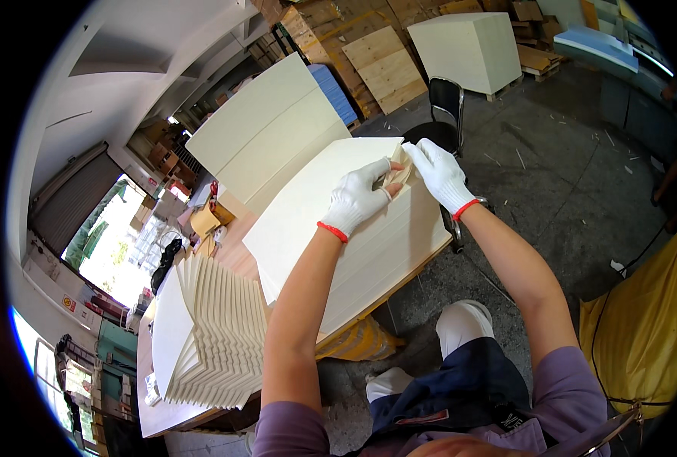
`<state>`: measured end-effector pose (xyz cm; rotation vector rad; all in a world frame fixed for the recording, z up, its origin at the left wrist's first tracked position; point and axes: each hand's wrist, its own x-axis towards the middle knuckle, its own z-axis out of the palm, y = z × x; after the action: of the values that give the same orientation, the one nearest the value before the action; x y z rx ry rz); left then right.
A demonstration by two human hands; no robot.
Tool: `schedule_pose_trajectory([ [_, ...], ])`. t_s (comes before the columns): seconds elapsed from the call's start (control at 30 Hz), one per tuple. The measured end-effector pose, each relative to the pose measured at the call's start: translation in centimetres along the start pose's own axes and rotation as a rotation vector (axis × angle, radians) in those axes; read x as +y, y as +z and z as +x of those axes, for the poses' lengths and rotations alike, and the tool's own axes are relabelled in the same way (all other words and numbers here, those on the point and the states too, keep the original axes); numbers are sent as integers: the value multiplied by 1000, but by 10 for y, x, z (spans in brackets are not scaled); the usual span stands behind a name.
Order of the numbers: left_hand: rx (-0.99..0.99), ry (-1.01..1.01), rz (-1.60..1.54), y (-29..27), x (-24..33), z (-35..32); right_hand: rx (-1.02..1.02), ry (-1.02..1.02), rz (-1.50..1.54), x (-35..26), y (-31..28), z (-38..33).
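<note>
A tall stack of cream-white card sheets (308, 206) lies on the table in front of me. My left hand (357, 198), in a white knit glove with red cuff and bare fingertips, is closed around several sheet edges at the stack's right corner. These edges are bent up and slightly fanned. My right hand (439, 174), gloved in the same way, is closed at the far tip of that corner, its fingers against the sheets. How many sheets are held cannot be told.
A fanned, staggered pile of cream sheets (220, 335) stands at the left, with a larger upright stack (270, 126) behind. A black chair (446, 107) is beyond my right hand. Further off is a palletised block (468, 53). Yellow cloth (643, 305) hangs at the right.
</note>
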<state>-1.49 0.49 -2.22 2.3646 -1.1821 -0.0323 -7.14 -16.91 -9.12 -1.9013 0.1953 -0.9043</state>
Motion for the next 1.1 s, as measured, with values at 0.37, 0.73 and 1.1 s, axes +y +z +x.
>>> schedule_pose_trajectory([
  [0.37, 202, 139, 203, 10, -7, -7, -219, 65, -510, 0, -25, -3],
  [0.73, 145, 24, 345, 11, -3, 15, -182, -530, -802, -5, -30, 14],
  [1.1, 52, -36, -32, 2, -1, -1, -82, 39, -61, -12, -8, 0],
])
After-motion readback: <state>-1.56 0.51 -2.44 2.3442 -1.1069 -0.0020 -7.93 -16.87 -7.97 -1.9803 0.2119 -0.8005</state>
